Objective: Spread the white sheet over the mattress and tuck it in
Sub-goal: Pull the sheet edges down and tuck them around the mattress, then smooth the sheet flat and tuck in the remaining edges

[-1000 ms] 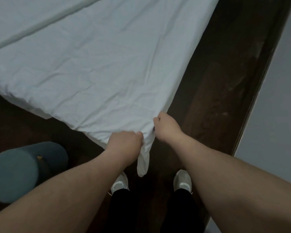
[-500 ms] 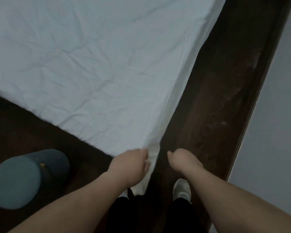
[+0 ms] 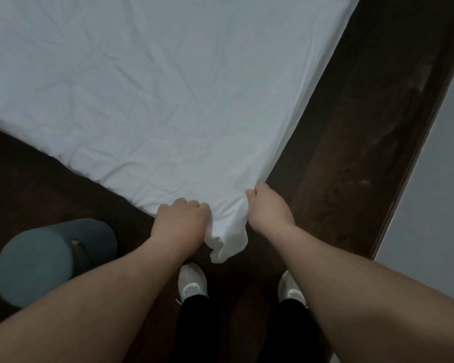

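The white sheet (image 3: 168, 95) lies creased over the mattress and fills the upper left of the head view; the mattress itself is hidden beneath it. At the near corner my left hand (image 3: 181, 221) grips the sheet's edge with curled fingers. My right hand (image 3: 269, 208) pinches the cloth on the corner's right side. Between both hands a loose fold of the sheet hangs down toward the floor.
A dark wooden floor (image 3: 351, 153) surrounds the bed corner. A grey-blue round stool (image 3: 45, 260) stands at the lower left. A pale wall (image 3: 435, 205) runs along the right. My feet in white shoes (image 3: 192, 281) stand just before the corner.
Half a second ago my right hand was off the sheet; now it holds the corner again. Both hands sit higher, against the mattress corner, and the hanging fold has bunched between them.
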{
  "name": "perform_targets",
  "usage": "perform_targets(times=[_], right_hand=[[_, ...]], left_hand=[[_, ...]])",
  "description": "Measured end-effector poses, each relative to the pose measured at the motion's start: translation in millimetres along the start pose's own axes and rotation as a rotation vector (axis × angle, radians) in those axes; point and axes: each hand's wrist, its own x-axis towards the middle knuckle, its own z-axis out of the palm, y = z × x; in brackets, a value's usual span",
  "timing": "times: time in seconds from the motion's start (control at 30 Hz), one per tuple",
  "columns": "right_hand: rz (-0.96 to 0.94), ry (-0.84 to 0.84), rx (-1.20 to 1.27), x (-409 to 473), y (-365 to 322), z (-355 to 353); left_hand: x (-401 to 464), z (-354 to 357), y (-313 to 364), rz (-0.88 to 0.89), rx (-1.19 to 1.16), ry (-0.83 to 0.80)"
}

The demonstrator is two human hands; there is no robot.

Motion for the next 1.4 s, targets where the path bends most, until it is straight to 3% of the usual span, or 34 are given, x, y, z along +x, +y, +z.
perform_targets(times=[0.17, 0.33, 0.43, 0.5, 0.57, 0.6, 0.7, 0.8, 0.97, 1.07, 1.23, 1.4], right_hand=[[-0.102, 0.027, -0.127, -3.6, 13.0, -10.1], [0.032, -0.082, -0.093, 1.9, 20.0, -17.3], [0.112, -0.178, -0.285, 6.5, 3.3, -28.6], [0.056, -0.005, -0.368, 2.1, -12.9, -32.7], [-0.215, 0.293, -0.345, -6.5, -27.0, -31.2], [-0.366, 0.360, -0.372, -8.9, -32.4, -27.1], [-0.523, 0.192, -0.561, -8.6, -44.3, -8.3], [-0.436, -0.039, -0.648, -13.7, -33.4, 5.6], [-0.258, -0.201, -0.785, -42.4, -28.2, -5.5], [-0.146, -0.284, -0.794, -59.7, -73.5, -19.6], [-0.394, -0.198, -0.698, -119.1, -168.5, -36.4], [-0.552, -0.140, -0.686, -193.9, -292.6, -46.1]], left_hand=[[-1.1, 3.7, 0.1, 0.026, -0.079, 0.020], [-14.0, 6.6, 1.7, -0.068, -0.175, 0.257], [-19.2, 3.1, -4.6, -0.215, -0.208, 0.291], [-18.8, -2.0, -10.4, -0.325, -0.259, 0.128], [-17.8, -2.2, -13.1, -0.395, -0.367, -0.017], [-17.5, -0.8, -12.8, -0.391, -0.414, -0.064], [-28.7, 8.1, -6.5, -0.305, -0.421, -0.167], [-42.7, 11.4, -9.2, -0.244, -0.423, -0.222], [-58.9, -5.5, -35.1, -0.160, -0.565, -0.311], [-80.0, -31.0, -52.2, -0.173, -0.612, -0.307], [-130.9, -84.5, -103.4, -0.245, -0.716, -0.142], [-212.1, -165.9, -204.2, -0.379, -0.798, 0.073]])
